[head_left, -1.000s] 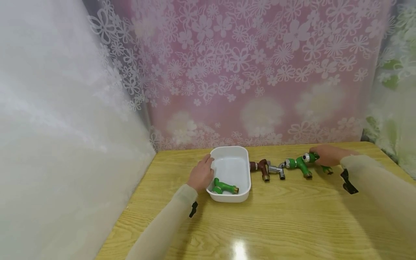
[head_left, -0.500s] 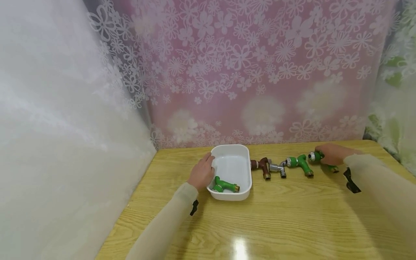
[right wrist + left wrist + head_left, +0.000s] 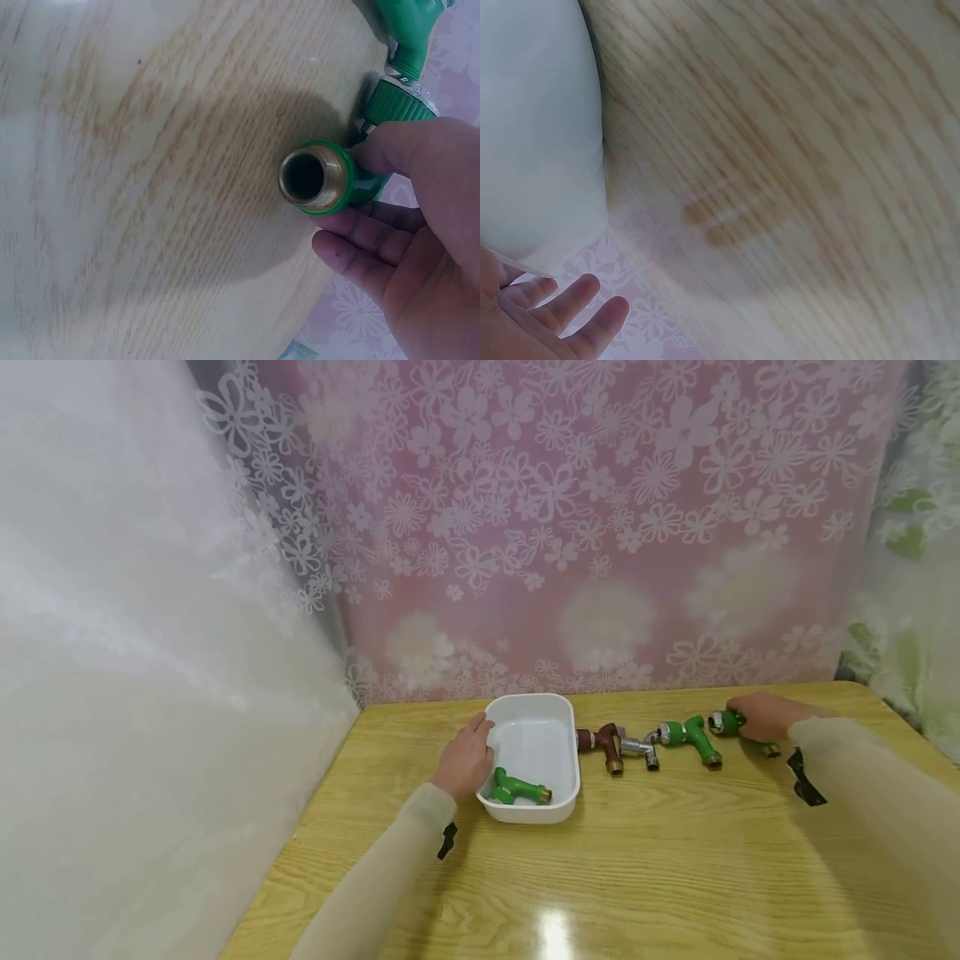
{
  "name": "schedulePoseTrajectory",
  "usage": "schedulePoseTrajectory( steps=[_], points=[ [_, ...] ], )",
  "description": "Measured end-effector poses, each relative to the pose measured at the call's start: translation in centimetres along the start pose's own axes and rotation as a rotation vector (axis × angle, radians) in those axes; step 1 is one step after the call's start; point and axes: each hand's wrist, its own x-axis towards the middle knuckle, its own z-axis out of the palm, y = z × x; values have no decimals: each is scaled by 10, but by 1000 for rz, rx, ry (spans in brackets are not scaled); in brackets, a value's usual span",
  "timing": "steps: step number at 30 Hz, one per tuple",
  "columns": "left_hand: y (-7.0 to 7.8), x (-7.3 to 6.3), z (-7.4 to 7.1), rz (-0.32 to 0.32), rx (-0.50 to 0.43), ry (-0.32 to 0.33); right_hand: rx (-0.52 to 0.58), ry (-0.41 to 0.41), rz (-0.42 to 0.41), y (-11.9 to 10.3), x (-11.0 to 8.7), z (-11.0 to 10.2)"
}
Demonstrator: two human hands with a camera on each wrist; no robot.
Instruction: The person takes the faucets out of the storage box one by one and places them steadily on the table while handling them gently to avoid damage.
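My left hand (image 3: 465, 760) holds the left rim of a white plastic basin (image 3: 528, 814). In the left wrist view several of its fingers (image 3: 604, 319) lie outside the basin wall. One green faucet (image 3: 521, 789) with a brass threaded end lies inside the basin, at its near end. My right hand (image 3: 763, 717) pinches another green faucet (image 3: 364, 184) between thumb and fingers, low at the right end of a row of faucets. Its brass threaded opening faces the right wrist camera. The hand hides part of its body in the head view.
Right of the basin a brown faucet (image 3: 609, 747), a silver faucet (image 3: 637, 748) and a third green faucet (image 3: 697, 739) lie in a row on the wooden table (image 3: 637, 868). A pink flowered curtain (image 3: 600, 527) hangs behind, and a white sheet (image 3: 150, 652) at left.
My right hand has moved slightly right with its green faucet, opening a gap from the green faucet beside it; over the last half second it hardly moves. The left hand stays at the basin.
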Motion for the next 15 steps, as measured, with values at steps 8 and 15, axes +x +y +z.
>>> schedulePoseTrajectory(
  steps=[8,15],
  points=[
    [-1,-1,0,-14,2,-6,2,-16,18,-3,3,0],
    [-3,-2,3,-18,-9,-2,4,-13,27,-6,6,2]
  ],
)
